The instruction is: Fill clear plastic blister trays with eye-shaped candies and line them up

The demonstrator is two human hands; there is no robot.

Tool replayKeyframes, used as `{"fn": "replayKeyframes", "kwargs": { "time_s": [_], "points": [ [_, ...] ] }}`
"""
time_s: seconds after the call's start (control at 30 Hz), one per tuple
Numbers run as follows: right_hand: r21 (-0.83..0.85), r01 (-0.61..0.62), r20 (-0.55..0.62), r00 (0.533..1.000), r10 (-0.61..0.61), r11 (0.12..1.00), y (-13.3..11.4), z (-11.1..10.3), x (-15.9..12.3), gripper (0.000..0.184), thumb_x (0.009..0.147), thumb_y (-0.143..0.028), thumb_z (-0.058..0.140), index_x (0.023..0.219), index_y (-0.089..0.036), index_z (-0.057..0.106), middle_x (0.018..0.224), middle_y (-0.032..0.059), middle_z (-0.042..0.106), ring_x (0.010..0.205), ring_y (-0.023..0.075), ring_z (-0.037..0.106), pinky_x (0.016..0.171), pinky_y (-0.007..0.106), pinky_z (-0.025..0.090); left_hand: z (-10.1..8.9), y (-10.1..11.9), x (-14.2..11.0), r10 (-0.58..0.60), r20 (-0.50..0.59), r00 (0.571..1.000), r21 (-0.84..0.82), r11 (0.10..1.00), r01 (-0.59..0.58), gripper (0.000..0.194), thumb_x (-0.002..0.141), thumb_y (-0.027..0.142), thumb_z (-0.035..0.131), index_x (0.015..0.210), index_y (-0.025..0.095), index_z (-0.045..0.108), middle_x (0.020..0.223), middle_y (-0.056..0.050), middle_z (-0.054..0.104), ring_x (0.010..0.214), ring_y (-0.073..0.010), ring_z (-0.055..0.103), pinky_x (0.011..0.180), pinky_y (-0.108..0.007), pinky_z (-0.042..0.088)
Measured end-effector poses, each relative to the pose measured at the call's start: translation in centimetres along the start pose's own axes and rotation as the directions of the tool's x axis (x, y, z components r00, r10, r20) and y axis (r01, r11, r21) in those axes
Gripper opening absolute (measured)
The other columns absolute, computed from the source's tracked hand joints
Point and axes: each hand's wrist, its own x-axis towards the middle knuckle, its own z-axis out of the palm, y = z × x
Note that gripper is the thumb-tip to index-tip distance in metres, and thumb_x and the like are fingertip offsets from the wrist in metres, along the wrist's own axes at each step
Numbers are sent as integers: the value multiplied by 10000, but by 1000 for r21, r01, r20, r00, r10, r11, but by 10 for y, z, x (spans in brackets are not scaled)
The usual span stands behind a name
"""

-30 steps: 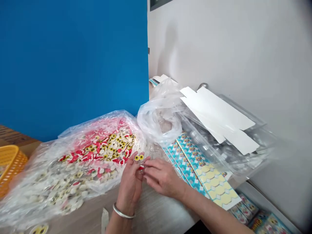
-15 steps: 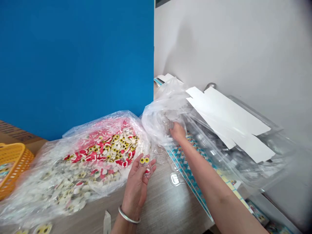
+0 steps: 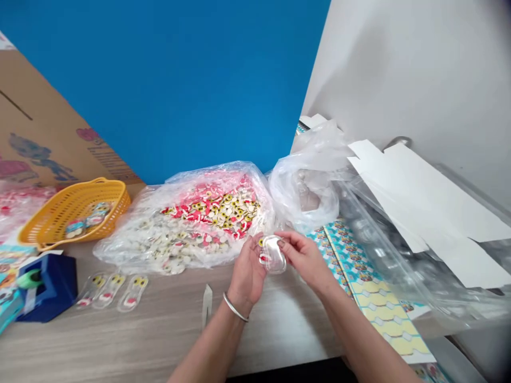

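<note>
In front of me, my left hand (image 3: 246, 272), with a silver bangle at the wrist, holds a small clear blister shell with a yellow eye piece (image 3: 261, 242) and a red-and-white piece (image 3: 263, 259) in it. My right hand (image 3: 306, 259) pinches another clear plastic shell (image 3: 275, 256) by its right edge. This second shell overlaps the first and hides part of it; whether the two are pressed together I cannot tell. Behind both hands lies a clear bag (image 3: 159, 250) full of loose yellow eye pieces and red-and-white pieces.
Three filled blister shells (image 3: 131, 293) lie at left beside a blue tape dispenser (image 3: 51, 287). A yellow basket (image 3: 72, 197) stands behind them. A pointed metal blade (image 3: 207, 304) rests nearby. At right are a bag of clear shells (image 3: 305, 194), printed card sheets (image 3: 383, 300) and white card (image 3: 431, 197).
My right hand has come out of the bag of shells with a clear shell and met my left hand. The view has swung left, showing more of the basket and tape dispenser.
</note>
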Motion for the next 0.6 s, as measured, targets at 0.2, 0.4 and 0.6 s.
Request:
{"fn": "replayKeyframes", "kwargs": {
  "time_s": [0.2, 0.4, 0.6],
  "points": [
    [-218, 122, -88, 986, -144, 968, 20, 43, -19, 291, 868, -328, 576, 1092, -190, 701, 953, 75, 724, 802, 211, 664, 681, 334, 550, -16, 1, -27, 85, 34, 996, 103, 991, -88, 362, 724, 219, 784, 1069, 172, 684, 1039, -66, 714, 993, -216, 667, 870, -309, 502],
    [-240, 109, -9, 993, -114, 965, 31, 93, -28, 232, 829, -304, 605, 1020, -188, 666, 904, 58, 681, 671, 177, 620, 589, 303, 519, -57, 22, -61, 196, -88, 977, 195, 965, -176, 378, 700, 199, 782, 1072, 168, 721, 990, -69, 735, 947, -203, 665, 829, -279, 474],
    [21, -76, 279, 958, 67, 997, 52, 187, -29, 213, 770, -368, 630, 908, -210, 589, 817, 36, 689, 594, 162, 620, 483, 262, 487, -138, 52, -101, 430, -266, 863, 375, 871, -319, 386, 750, 220, 753, 1129, 169, 699, 1007, -72, 726, 928, -200, 658, 838, -284, 476]
  ]
}}
